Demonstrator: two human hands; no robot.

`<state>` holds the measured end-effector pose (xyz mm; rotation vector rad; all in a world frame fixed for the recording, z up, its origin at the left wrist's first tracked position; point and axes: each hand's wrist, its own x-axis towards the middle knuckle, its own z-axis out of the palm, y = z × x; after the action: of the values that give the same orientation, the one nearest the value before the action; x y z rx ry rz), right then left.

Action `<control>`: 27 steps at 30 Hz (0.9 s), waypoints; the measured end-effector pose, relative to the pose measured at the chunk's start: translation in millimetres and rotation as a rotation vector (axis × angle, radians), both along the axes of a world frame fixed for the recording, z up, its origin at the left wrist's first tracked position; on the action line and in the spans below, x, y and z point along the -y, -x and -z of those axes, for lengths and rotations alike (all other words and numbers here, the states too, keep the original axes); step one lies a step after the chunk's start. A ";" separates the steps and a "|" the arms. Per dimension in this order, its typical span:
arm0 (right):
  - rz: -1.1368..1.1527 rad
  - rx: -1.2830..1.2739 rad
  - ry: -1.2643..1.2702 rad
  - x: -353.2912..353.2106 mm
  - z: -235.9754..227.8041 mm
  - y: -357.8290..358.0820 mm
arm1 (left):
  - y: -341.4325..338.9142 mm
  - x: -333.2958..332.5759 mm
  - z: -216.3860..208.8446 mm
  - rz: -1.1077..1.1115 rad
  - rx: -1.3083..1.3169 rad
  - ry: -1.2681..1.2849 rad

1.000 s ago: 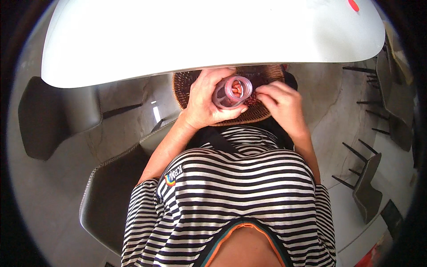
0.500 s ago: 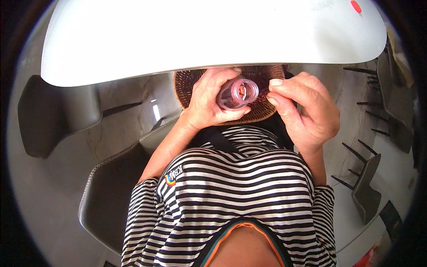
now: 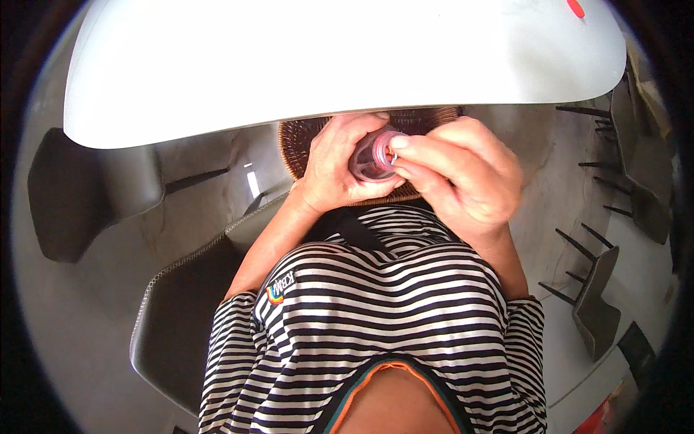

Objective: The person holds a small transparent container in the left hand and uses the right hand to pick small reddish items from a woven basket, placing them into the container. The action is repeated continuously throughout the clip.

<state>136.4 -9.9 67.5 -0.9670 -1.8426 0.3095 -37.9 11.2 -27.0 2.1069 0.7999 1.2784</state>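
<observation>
My left hand (image 3: 329, 166) is wrapped round a clear, pink-tinted bottle (image 3: 366, 165), its uncapped mouth tilted toward the right. Small reddish bits and something pale show inside the neck. At the mouth, the thumb and forefinger of my right hand (image 3: 473, 177) are pinched together, their tips against the opening. Whatever they hold is too small or hidden to make out. Below both hands is a brown woven basket (image 3: 291, 150), partly covered by the table edge, the hands and the bottle.
A white table (image 3: 311, 65) with a rounded edge spans the top, close beyond my hands. On its far right lies a small red oval thing (image 3: 575, 8). Grey chairs stand at the left (image 3: 65, 195) and right (image 3: 598, 311); another grey seat (image 3: 181, 325) is beside me.
My right hand has moved left, from beside the bottle to its mouth, fingers still pinched. The bottle's mouth has tipped a little more toward the right. My left hand keeps its hold.
</observation>
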 end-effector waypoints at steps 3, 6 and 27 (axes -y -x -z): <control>0.073 0.009 0.059 6.9 2.4 1.6 | -0.2 0.3 1.8 0.005 -0.009 -0.012; 0.134 0.043 0.078 12.7 4.1 -9.8 | 4.5 2.0 2.3 0.000 -0.025 0.014; 0.050 0.594 0.549 31.2 137.3 -29.4 | 0.8 2.1 2.0 0.032 -0.047 0.034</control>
<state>165.9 -41.2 -69.8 -1.6091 -2.3161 0.5602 -38.7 9.0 -29.0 2.1217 0.7991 1.1947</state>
